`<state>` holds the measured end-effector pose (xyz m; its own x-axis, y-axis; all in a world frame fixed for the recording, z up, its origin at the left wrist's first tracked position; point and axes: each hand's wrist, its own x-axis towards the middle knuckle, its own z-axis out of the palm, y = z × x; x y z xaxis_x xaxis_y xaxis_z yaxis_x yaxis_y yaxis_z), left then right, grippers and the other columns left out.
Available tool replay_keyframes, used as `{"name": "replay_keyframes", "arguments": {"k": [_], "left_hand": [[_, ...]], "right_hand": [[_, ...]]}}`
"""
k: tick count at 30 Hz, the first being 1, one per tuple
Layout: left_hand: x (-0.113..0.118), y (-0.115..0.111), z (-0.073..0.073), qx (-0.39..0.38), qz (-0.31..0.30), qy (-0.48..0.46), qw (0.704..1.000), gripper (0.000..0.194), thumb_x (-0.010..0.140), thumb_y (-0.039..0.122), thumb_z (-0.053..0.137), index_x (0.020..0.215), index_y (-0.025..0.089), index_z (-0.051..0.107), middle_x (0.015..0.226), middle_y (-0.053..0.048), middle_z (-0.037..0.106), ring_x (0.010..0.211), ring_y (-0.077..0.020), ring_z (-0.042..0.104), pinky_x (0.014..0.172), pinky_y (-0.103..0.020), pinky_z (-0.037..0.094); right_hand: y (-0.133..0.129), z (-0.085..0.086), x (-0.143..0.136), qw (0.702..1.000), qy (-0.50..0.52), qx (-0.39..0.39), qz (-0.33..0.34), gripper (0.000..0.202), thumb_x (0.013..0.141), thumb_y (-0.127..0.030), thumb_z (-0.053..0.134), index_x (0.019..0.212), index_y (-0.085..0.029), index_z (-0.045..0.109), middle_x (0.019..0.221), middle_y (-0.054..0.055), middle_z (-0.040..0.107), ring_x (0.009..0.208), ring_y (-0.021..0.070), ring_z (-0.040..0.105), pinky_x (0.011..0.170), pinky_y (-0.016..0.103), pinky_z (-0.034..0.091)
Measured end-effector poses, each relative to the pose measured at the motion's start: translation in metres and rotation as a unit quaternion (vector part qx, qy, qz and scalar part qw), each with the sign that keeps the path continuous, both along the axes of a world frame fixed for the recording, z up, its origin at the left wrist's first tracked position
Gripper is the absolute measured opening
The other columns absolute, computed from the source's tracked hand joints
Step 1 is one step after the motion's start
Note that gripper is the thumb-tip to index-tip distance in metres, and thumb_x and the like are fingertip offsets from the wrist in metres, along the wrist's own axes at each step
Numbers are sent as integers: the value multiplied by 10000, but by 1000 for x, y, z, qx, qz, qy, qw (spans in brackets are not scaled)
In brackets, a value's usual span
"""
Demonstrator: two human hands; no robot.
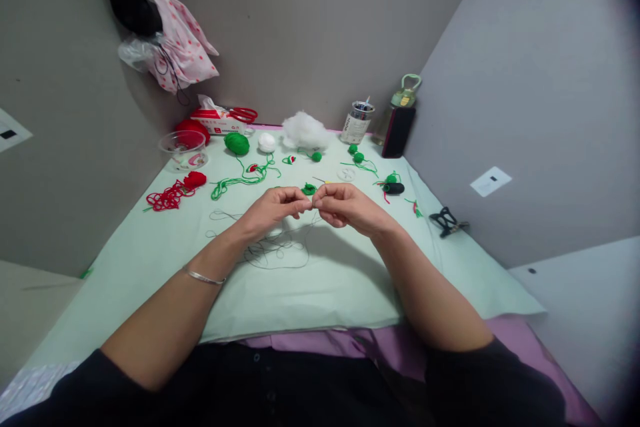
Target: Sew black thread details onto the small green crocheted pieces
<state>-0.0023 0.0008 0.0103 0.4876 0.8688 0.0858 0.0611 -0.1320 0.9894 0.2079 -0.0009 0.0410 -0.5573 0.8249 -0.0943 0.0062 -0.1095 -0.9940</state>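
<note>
Fingertips of my left hand [281, 209] and my right hand [346, 205] meet above the middle of the table. Both are pinched together; a thin dark thread [280, 247] runs down from between them and lies in loose loops on the pale cloth below. Whatever else the fingertips hold is too small to make out. Just behind the hands is a small green crocheted piece [309, 189], partly hidden by my fingers. A thin hook with a yellow handle [325, 181] lies beyond it.
Behind are a green yarn ball [237, 143], white stuffing [304, 131], a pen can [357, 122] and a phone [399, 132] against a bottle. Red yarn [170, 196] and a plastic tub [184, 151] lie left; a black clip [448, 221] sits right.
</note>
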Motion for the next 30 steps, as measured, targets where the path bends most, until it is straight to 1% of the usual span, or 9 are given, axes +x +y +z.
{"name": "replay_keyframes", "arguments": {"k": [3, 11, 16, 18, 20, 23, 25, 27, 30], "left_hand": [[0, 0, -2, -9, 8, 8, 1000, 254, 818, 438, 706, 808, 186, 738, 788, -9, 650, 730, -139, 560, 756, -280, 442], [9, -3, -8, -4, 54, -9, 998, 327, 840, 487, 672, 926, 200, 800, 975, -47, 725, 710, -130, 520, 763, -282, 453], [11, -2, -10, -31, 82, -33, 996, 340, 824, 499, 690, 923, 195, 807, 972, -59, 736, 723, -134, 514, 736, -274, 455], [12, -1, -11, -31, 75, -36, 996, 331, 805, 493, 710, 890, 187, 800, 975, -64, 737, 759, -145, 542, 737, -274, 457], [12, -2, -12, -43, 46, -43, 997, 320, 789, 481, 730, 865, 175, 784, 979, -67, 736, 754, -140, 557, 743, -275, 464], [13, -4, -11, -97, -1, -74, 992, 318, 810, 476, 716, 857, 161, 725, 1024, -69, 729, 657, -95, 539, 724, -273, 480], [14, -5, -9, -127, -17, -102, 987, 315, 840, 473, 688, 855, 159, 662, 1023, -70, 725, 602, -75, 526, 681, -264, 485], [14, -5, -8, -136, -21, -125, 982, 299, 859, 458, 669, 858, 164, 613, 944, -57, 720, 573, -73, 526, 635, -250, 482], [13, -3, -9, -130, -12, -147, 980, 267, 873, 428, 657, 880, 166, 603, 769, -6, 661, 555, -76, 523, 604, -228, 475]], "right_hand": [[2, 0, 1, 999, 32, -10, -25, 166, 795, -268, 721, 853, -155, 614, 519, -57, 532, 423, 39, 364, 428, 184, 213], [3, 2, 3, 994, 98, -52, -20, 233, 780, -281, 771, 879, -145, 610, 512, -72, 506, 408, 22, 298, 441, 193, 180], [4, 0, 4, 992, 114, -50, -11, 210, 808, -268, 754, 902, -140, 617, 525, -78, 493, 409, 15, 290, 450, 198, 174], [5, -2, 5, 992, 113, -49, -7, 209, 815, -267, 750, 914, -140, 617, 532, -77, 501, 407, 13, 288, 450, 200, 169], [6, -3, 6, 993, 109, -46, -6, 213, 820, -273, 747, 925, -140, 617, 540, -73, 514, 407, 12, 285, 454, 202, 172], [7, -4, 8, 994, 104, -40, -12, 214, 824, -275, 744, 931, -141, 617, 553, -67, 532, 409, 9, 282, 467, 205, 187], [7, -4, 8, 994, 101, -37, -13, 209, 826, -274, 742, 931, -145, 617, 544, -73, 521, 411, 12, 279, 472, 208, 187], [8, -4, 8, 994, 99, -35, -13, 205, 828, -275, 741, 933, -148, 620, 532, -81, 495, 414, 17, 278, 471, 212, 178], [9, -4, 8, 996, 88, -23, -22, 210, 829, -292, 742, 933, -152, 626, 548, -80, 481, 426, 25, 292, 465, 216, 168]]}}
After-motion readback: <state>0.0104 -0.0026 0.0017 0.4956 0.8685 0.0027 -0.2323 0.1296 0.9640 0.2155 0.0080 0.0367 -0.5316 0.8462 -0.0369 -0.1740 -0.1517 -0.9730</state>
